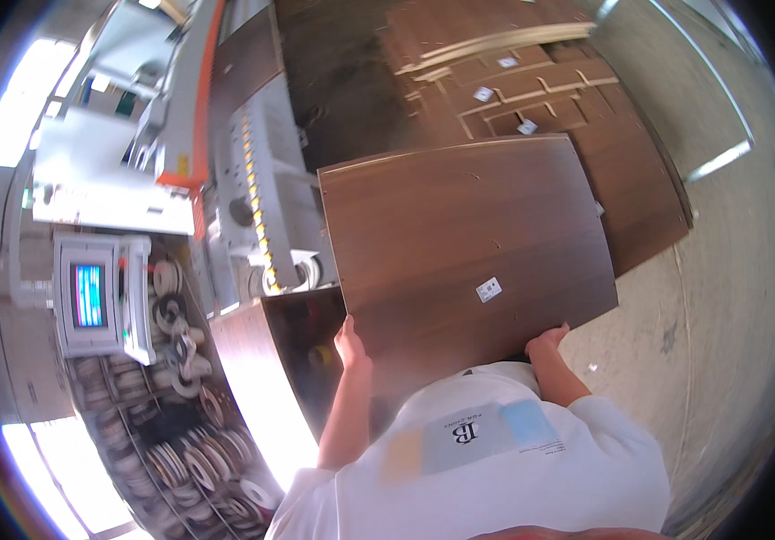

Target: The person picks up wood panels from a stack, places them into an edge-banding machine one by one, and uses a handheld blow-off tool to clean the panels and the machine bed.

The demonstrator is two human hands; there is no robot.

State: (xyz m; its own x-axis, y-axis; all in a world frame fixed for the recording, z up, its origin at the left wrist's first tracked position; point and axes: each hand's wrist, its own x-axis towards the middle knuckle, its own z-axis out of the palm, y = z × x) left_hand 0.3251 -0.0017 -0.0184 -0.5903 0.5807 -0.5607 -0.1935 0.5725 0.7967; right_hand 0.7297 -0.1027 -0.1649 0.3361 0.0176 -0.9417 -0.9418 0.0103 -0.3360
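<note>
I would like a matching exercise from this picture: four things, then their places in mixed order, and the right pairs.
1. left hand
2. right hand
3. nearest white sticker
4. screen

A. on the held brown board
B. in the picture's left part, lit
C. at the board's near edge, right of its middle
D. at the board's left edge

Pairs: 1-D; 2-C; 3-A; 4-B

A woodworking workshop or panel factory is indicated by the long grey-and-orange machine (279, 162) at ten o'clock and the control screen (89, 295) at nine. Coils of banding (203, 463) are racked between seven and eight o'clock, while brown boards (626, 148) are stacked between one and two, above a bare concrete-like floor (725, 261).
</note>
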